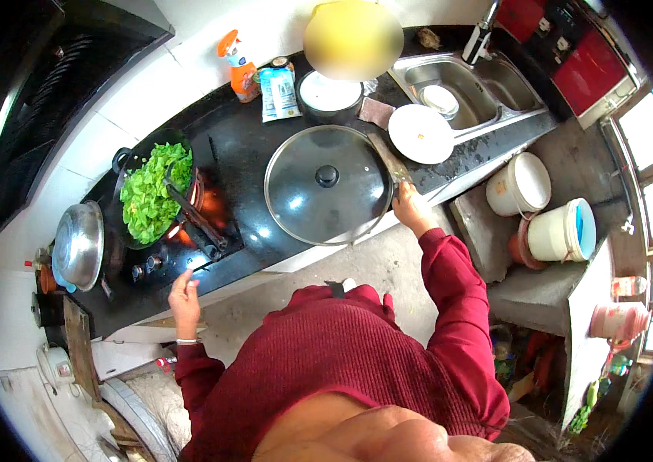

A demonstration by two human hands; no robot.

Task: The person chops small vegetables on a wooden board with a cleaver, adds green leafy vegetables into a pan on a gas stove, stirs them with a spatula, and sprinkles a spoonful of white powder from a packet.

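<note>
My right hand (415,209) is closed around the near end of a long, flat, brownish-grey piece (390,158), whose kind I cannot make out. That piece lies along the right rim of a large round glass lid (326,202) with a black knob, resting on the black counter. At the counter's front edge, by the stove, my left hand (185,304) is open with nothing visible in it. Chopped green leafy vegetables (155,192) heap up in a dark wok (118,185) over an orange flame. A dark handle (199,219) slants from the wok toward my left hand.
Left of the wok leans a metal basin (80,246). Behind the lid stand an orange spray bottle (242,69), a blue-white packet (279,94) and a pot (330,96). A white plate (420,135) lies before the double sink (465,85). White buckets (561,231) stand to the right.
</note>
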